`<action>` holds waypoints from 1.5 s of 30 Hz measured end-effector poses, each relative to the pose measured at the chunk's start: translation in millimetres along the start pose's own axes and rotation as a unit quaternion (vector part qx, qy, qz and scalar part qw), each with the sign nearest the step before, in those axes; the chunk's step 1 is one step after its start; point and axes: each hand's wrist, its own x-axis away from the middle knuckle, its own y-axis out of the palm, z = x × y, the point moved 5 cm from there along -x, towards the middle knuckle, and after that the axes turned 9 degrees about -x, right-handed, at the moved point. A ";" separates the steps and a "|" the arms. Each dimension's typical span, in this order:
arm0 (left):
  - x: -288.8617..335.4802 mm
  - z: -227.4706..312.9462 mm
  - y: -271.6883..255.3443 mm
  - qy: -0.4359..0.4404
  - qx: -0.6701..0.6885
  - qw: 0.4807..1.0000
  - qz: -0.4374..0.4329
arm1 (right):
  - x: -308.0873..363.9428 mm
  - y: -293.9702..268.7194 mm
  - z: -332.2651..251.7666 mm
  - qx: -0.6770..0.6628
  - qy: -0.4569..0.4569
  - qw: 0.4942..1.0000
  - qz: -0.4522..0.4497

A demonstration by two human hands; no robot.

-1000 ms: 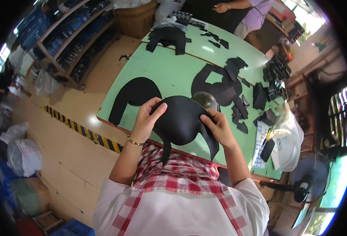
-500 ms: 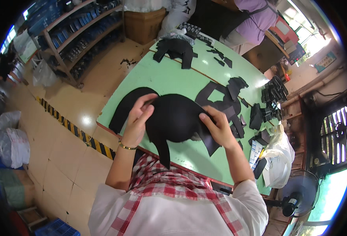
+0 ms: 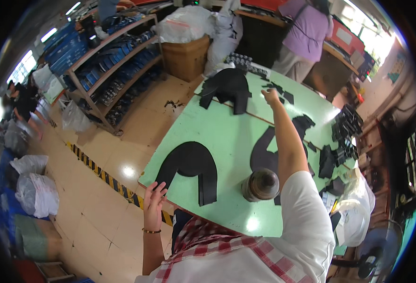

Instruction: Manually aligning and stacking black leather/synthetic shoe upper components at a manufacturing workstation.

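Note:
On the green table (image 3: 236,137) lies a thick black arch-shaped piece (image 3: 207,162) with two legs toward me and a rounded part bulging down between them. My left hand (image 3: 154,203) is at the table's near left edge, fingers apart, fingertips beside or touching the arch's left leg. My right hand (image 3: 271,96) reaches far across the table, fingers curled closed beside small black scraps (image 3: 287,96); whatever they hold is too small to make out. Another black arch-shaped piece (image 3: 231,85) rests on a dark pile at the far left. My right forearm partly hides larger black cut pieces (image 3: 263,153).
A dark metal cylinder (image 3: 260,185) stands near my right arm. Black parts (image 3: 344,125) line the right edge, by a white bag (image 3: 356,203) and a fan (image 3: 370,259). A rack (image 3: 109,85) and cardboard box (image 3: 186,56) stand beyond. A person (image 3: 304,30) works at the back.
The black piece that both hands held up is out of them. My right hand has moved far forward; my left has dropped back toward the near edge. The metal cylinder has come into view.

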 end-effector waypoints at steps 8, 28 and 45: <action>-9.2 -6.8 19.4 -0.020 -0.025 0.998 -0.050 | 135.6 -80.1 15.9 0.186 0.019 0.976 -0.112; 35.6 -7.4 64.8 -0.010 -0.012 0.994 -0.110 | 216.3 26.2 -38.6 0.463 -0.341 0.704 -0.418; 3.6 9.2 141.8 0.027 -0.054 0.961 -0.270 | 149.8 -207.9 -91.2 0.348 -0.182 0.919 0.043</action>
